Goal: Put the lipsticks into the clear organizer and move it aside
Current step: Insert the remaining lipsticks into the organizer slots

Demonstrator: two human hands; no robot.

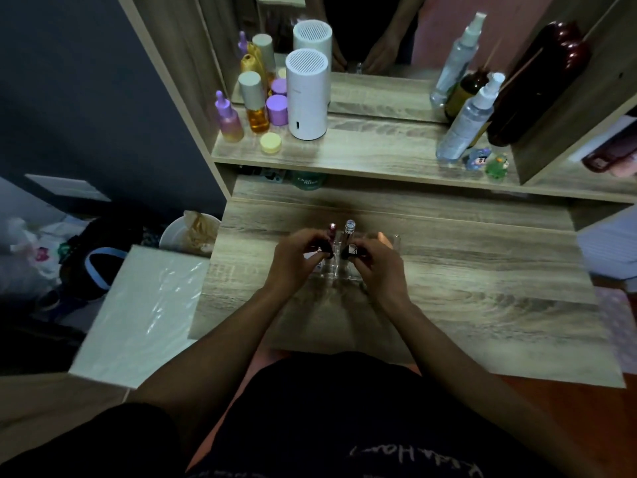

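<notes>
The clear organizer (393, 241) stands on the wooden desk (482, 270) in front of me, mostly hidden by my hands. Two lipsticks stand upright in its far slots: a pink-capped lipstick (332, 231) and a clear-capped lipstick (349, 229). My left hand (296, 258) is closed on a dark lipstick (325, 250) over the organizer's left part. My right hand (377, 262) is closed on another dark lipstick (351, 251) over the middle slots. Both dark lipsticks are partly covered by my fingers.
A raised shelf (362, 150) behind holds a white cylinder (306, 94), purple and amber bottles (258, 108), a yellow jar (271, 143), spray bottles (465, 122) and small figurines (486, 160). A mirror (372, 32) stands behind. A white box (138, 312) and a bowl (189, 232) lie left of the desk.
</notes>
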